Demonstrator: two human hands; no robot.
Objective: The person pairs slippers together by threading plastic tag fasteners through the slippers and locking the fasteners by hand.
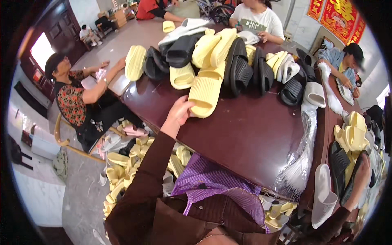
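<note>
Dark reddish-brown table, left fingers gripping yellow slipper, right fingers against black slipper, grip unclear

A ribbed yellow slipper and black slipper tilt.

Left hand: pinching the near end of a yellow slipper.
Right hand: gripping a black slipper, a white slipper lying nearby.
Dark red table: bearing a slipper heap along its far side; clear plastic bags lying toward its right edge.
Left side: person in patterned top sitting, reaching toward the table.
Floor: more slippers lying piled.
</note>
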